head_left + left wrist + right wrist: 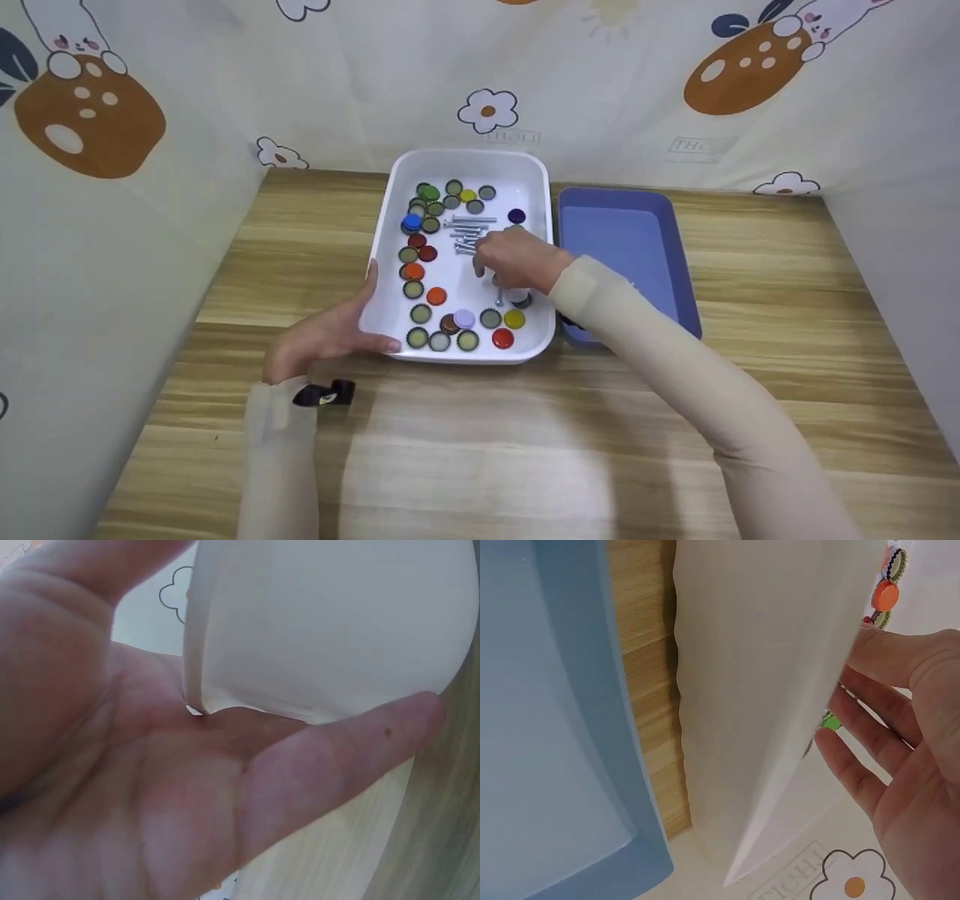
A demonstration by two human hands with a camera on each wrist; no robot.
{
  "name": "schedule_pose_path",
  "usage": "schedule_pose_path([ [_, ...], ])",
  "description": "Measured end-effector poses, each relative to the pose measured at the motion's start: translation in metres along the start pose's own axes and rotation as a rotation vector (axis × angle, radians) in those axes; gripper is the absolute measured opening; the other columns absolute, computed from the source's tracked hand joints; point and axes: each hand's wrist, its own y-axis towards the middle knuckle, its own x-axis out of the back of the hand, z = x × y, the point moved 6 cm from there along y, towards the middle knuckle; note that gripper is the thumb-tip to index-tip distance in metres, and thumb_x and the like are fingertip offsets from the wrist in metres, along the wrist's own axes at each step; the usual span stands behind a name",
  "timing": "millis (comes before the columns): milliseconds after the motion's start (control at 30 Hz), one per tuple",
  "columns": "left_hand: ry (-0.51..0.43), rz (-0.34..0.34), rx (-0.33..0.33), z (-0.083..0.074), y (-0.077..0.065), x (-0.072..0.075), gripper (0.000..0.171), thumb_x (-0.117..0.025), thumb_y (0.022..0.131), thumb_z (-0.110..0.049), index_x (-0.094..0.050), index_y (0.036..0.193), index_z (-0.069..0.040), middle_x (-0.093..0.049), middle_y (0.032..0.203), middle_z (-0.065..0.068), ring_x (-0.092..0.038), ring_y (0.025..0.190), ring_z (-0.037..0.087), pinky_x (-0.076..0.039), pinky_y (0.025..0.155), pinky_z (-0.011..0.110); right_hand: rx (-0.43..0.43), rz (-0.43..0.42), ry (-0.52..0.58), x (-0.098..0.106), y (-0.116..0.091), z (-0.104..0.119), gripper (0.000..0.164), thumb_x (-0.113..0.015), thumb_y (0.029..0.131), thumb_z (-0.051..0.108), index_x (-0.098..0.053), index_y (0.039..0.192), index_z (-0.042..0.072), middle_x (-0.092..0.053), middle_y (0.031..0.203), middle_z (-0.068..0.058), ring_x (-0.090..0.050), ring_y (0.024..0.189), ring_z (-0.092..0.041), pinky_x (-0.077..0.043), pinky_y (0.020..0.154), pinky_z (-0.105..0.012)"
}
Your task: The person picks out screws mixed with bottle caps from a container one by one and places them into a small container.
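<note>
A white tray (459, 355) holds bottle caps (436, 296) in several colours, some face up and some showing their undersides. Metal bolts (469, 221) lie grouped near its middle. At the tray's near left corner, my left hand (330, 328) rests with thumb and fingers spread along the outer walls; its straight digits touch the white plastic (330, 622) in the left wrist view. My right hand (517, 257) reaches into the tray with fingers bent down beside the bolts. In the right wrist view, the tray wall (772, 675) hides its thumb and fingertip ends, so any hold is unclear.
A blue-purple tray (611, 199) stands close to the right of the white one, partly covered by my right forearm. Both sit on a wood-grain table (300, 225). A patterned cloth (405, 82) hangs behind. A small black device (326, 393) is on my left wrist.
</note>
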Motion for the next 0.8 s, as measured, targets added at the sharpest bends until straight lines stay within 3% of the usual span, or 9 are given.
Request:
schedule_pose_path([
  [333,-0.033,0.005,-0.095,-0.004,0.0,-0.001,0.132,-0.083,0.081,-0.025,0.024,0.157,-0.018,-0.008,0.169,0.018,-0.035,0.143,0.036,-0.014,0.126,0.052,0.027,0.007,-0.017,-0.006,0.004,0.001,0.029,-0.072,0.086,0.003,-0.076,0.114,0.01,-0.072,0.119,-0.011,-0.068,0.109,-0.029,-0.056,0.095,-0.04],
  [567,-0.022,0.008,-0.057,-0.003,-0.001,-0.001,0.133,-0.083,0.081,-0.029,0.026,0.156,-0.021,-0.007,0.169,0.017,-0.033,0.146,0.036,-0.013,0.126,0.053,-0.027,0.093,0.029,-0.016,0.008,-0.002,0.03,-0.072,0.089,0.008,-0.075,0.118,0.011,-0.072,0.122,-0.011,-0.067,0.11,-0.028,-0.055,0.098,-0.039],
  [800,-0.009,0.0,-0.044,-0.001,0.0,-0.001,0.131,-0.083,0.082,-0.027,0.025,0.157,-0.023,-0.009,0.169,0.017,-0.033,0.147,0.037,-0.013,0.126,0.051,-0.052,0.11,0.044,-0.019,0.009,-0.004,0.024,-0.072,0.089,0.008,-0.076,0.113,0.011,-0.073,0.119,-0.01,-0.067,0.107,-0.027,-0.054,0.098,-0.039],
])
